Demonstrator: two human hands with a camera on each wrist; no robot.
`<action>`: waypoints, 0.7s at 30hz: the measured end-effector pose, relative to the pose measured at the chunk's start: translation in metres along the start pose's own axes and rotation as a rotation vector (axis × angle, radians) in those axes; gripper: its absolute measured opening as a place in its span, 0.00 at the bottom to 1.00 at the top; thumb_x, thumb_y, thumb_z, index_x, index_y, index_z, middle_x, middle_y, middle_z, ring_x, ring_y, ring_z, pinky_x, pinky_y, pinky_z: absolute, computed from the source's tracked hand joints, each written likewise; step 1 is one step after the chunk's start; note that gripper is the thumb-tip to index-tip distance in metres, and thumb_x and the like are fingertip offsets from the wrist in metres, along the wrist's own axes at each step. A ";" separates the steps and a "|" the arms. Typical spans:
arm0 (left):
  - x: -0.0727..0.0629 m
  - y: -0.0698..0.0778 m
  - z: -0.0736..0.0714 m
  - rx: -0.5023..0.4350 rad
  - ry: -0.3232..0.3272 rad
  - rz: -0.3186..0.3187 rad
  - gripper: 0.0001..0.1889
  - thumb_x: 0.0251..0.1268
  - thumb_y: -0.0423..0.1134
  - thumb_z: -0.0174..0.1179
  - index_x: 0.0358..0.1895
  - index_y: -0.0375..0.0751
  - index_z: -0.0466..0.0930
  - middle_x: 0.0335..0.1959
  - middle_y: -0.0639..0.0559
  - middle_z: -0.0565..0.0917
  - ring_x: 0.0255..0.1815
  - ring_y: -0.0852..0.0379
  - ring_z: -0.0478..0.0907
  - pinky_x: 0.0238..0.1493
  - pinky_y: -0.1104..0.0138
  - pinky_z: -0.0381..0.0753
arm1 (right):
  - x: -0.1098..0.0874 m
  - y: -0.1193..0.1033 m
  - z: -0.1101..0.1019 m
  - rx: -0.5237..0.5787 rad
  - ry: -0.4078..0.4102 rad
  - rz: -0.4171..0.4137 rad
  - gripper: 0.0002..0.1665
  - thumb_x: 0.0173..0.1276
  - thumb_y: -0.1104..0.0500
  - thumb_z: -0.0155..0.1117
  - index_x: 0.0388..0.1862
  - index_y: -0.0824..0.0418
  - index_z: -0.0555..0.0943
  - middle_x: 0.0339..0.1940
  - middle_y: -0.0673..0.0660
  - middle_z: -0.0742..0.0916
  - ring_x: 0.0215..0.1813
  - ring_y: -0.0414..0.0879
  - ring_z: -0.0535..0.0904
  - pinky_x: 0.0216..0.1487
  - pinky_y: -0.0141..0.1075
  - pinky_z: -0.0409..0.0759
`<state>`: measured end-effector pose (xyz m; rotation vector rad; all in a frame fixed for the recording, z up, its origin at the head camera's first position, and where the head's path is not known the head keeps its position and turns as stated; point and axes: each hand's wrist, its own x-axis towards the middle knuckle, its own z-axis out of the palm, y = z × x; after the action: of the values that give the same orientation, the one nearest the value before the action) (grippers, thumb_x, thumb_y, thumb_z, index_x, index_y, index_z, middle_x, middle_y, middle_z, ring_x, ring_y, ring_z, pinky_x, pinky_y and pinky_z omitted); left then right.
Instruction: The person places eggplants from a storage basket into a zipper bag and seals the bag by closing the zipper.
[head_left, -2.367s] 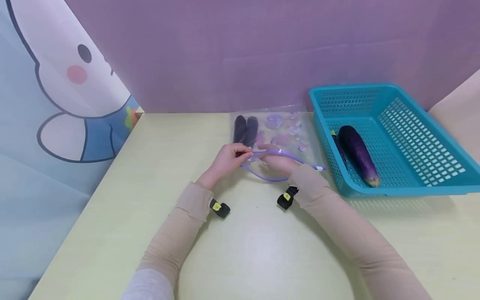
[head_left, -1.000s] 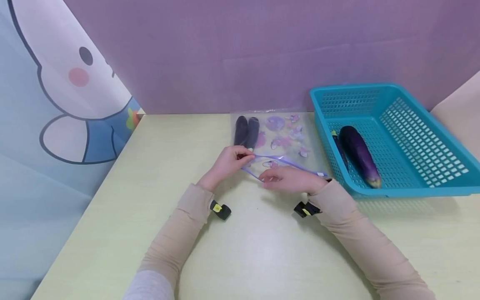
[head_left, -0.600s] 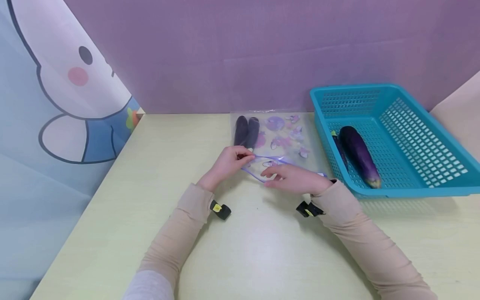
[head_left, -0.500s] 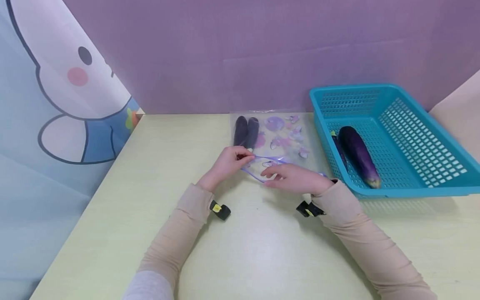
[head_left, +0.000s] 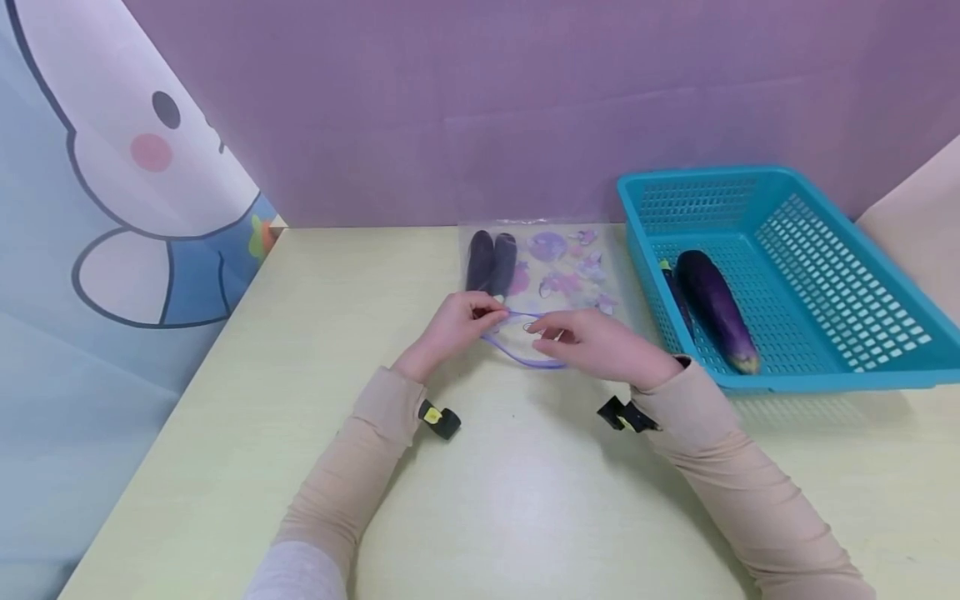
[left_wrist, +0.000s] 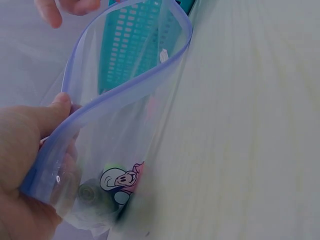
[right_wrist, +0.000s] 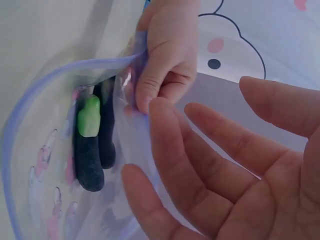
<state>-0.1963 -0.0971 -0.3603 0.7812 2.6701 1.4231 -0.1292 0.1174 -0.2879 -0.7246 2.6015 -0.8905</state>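
Note:
My left hand (head_left: 453, 323) pinches one side of the purple-rimmed mouth of a clear printed zip bag (head_left: 551, 283), which lies flat toward the back of the table. Its mouth gapes in both wrist views. Two small dark eggplants (head_left: 492, 262) lie side by side within the bag's left part; a green cap (right_wrist: 89, 117) shows on one in the right wrist view. My right hand (head_left: 606, 343) hovers over the right part of the bag's mouth, its fingers loosely bent with nothing between them.
A teal basket (head_left: 825, 385) stands right of the bag, close to it. In it lie a large purple eggplant (head_left: 716, 308) and a thin dark eggplant (head_left: 677, 296). A purple cloth (head_left: 450, 117) hangs behind the table (head_left: 480, 500).
My right hand came back out of the bag's mouth toward me, then rose slightly to the right over the rim. The left hand kept its hold on the bag.

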 end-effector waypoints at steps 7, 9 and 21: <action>0.001 0.000 0.001 -0.012 -0.009 0.003 0.07 0.62 0.33 0.62 0.37 0.31 0.85 0.30 0.42 0.83 0.27 0.60 0.71 0.31 0.74 0.71 | -0.009 -0.004 -0.008 0.015 0.066 -0.027 0.18 0.73 0.55 0.54 0.56 0.62 0.79 0.45 0.58 0.86 0.44 0.49 0.80 0.47 0.44 0.79; 0.001 0.000 0.001 -0.018 -0.010 0.005 0.07 0.62 0.32 0.62 0.37 0.31 0.85 0.29 0.42 0.83 0.27 0.61 0.71 0.30 0.74 0.70 | -0.012 -0.005 -0.011 0.021 0.091 -0.029 0.17 0.72 0.56 0.54 0.55 0.61 0.79 0.44 0.57 0.86 0.44 0.48 0.80 0.47 0.44 0.79; 0.000 0.002 0.000 -0.021 -0.012 -0.031 0.07 0.62 0.33 0.62 0.37 0.32 0.85 0.29 0.43 0.83 0.26 0.60 0.70 0.29 0.73 0.69 | -0.031 -0.014 -0.039 0.004 0.159 0.003 0.17 0.71 0.55 0.56 0.53 0.61 0.80 0.41 0.56 0.87 0.41 0.47 0.80 0.45 0.43 0.79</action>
<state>-0.1952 -0.0965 -0.3586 0.7406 2.6423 1.4321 -0.1153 0.1435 -0.2459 -0.6738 2.7372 -0.9893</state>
